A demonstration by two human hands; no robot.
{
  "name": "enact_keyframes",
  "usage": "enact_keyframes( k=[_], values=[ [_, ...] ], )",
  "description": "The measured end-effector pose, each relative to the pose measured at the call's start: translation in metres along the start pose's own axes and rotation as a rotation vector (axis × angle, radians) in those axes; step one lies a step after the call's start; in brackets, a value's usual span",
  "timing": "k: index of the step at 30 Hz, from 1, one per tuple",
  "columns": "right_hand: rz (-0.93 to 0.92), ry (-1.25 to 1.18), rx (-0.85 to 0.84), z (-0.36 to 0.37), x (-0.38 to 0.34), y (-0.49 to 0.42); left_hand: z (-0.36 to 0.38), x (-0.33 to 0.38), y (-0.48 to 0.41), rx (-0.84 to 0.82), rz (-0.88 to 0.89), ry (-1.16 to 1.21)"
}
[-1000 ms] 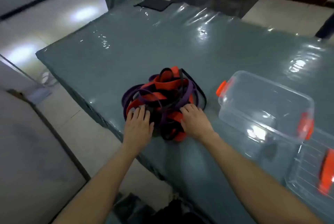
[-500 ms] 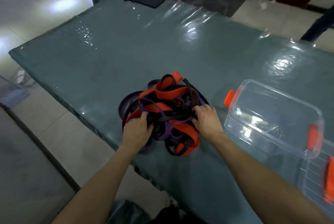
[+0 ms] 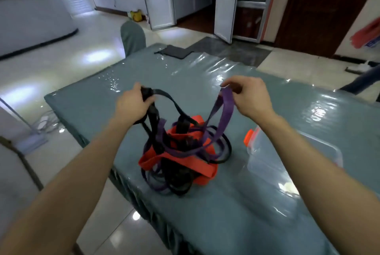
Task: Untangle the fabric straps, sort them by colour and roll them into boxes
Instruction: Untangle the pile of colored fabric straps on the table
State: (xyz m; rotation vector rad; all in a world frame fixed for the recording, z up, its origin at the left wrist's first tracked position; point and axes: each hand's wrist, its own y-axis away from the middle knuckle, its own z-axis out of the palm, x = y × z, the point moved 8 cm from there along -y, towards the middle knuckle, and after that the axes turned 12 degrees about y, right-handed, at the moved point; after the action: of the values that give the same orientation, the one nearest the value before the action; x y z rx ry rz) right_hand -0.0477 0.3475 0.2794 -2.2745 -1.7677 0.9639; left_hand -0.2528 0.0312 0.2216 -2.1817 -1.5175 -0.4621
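Left grip (image 3: 131,106) holds black strap (image 3: 167,96), right grip (image 3: 253,98) purple (image 3: 226,110).

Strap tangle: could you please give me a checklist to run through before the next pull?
1. Left hand grips black strap: ok.
2. Right hand pinches purple strap: ok.
3. Both lifted straps free of the tangle: not ok, both run down into it.
4. Tangle rests on table: ok.
5. Box open for rolled straps: cannot tell, it is partly hidden.
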Motion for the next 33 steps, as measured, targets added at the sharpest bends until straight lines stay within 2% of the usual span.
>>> enact_keyframes(
  k=[2, 4, 6, 8, 10, 13, 17, 20, 22, 24, 26, 27, 29, 30, 31, 33],
  values=[
    [-0.099, 0.075, -0.104, -0.003, -0.016, 0.002, 0.023, -0.012, 0.013, -0.302, -0.074, -0.194],
    [-0.155, 0.147, -0.248, 0.003, -0.025, 0.007, 0.045, -0.012, 0.04, -0.386, -0.04, -0.204],
    [-0.147, 0.16, -0.296, -0.003, -0.03, 0.007, 0.066, 0.006, 0.073, -0.385, 0.104, 0.044],
    [-0.144, 0.127, -0.329, -0.011, -0.038, 0.004, 0.099, 0.021, 0.112, -0.505, 0.21, 0.389],
    [-0.135, 0.086, -0.389, -0.016, -0.045, 0.003, 0.135, 0.024, 0.145, -0.651, 0.162, 0.534],
    [-0.103, -0.035, -0.447, -0.026, -0.053, 0.004, 0.164, 0.03, 0.16, -0.609, 0.111, 0.546],
    [-0.003, -0.42, -0.458, -0.047, -0.06, 0.006, 0.168, 0.072, 0.153, -0.499, 0.286, 0.7],
    [0.054, -0.633, -0.373, -0.068, -0.05, 0.0, 0.173, 0.09, 0.139, -0.435, 0.23, 0.729],
    [0.063, -0.675, -0.322, -0.08, -0.034, 0.001, 0.174, 0.095, 0.129, -0.377, 0.176, 0.675],
    [0.119, -0.673, -0.331, -0.084, -0.009, 0.01, 0.173, 0.096, 0.118, -0.401, 0.138, 0.625],
    [0.18, -0.485, -0.412, -0.082, 0.023, 0.023, 0.167, 0.097, 0.106, -0.454, 0.159, 0.501],
    [0.174, -0.241, -0.505, -0.079, 0.041, 0.032, 0.16, 0.098, 0.1, -0.468, 0.185, 0.413],
    [0.192, 0.248, -0.83, -0.064, 0.078, 0.059, 0.136, 0.102, 0.078, -0.417, 0.242, 0.258],
    [0.23, 0.364, -0.976, -0.059, 0.09, 0.075, 0.121, 0.107, 0.065, -0.361, 0.27, 0.197],
    [0.259, 0.395, -1.048, -0.055, 0.094, 0.085, 0.105, 0.118, 0.054, -0.299, 0.315, 0.135],
    [0.207, 0.311, -0.935, -0.051, 0.08, 0.081, 0.077, 0.15, 0.036, -0.231, 0.451, -0.016]
  ],
)
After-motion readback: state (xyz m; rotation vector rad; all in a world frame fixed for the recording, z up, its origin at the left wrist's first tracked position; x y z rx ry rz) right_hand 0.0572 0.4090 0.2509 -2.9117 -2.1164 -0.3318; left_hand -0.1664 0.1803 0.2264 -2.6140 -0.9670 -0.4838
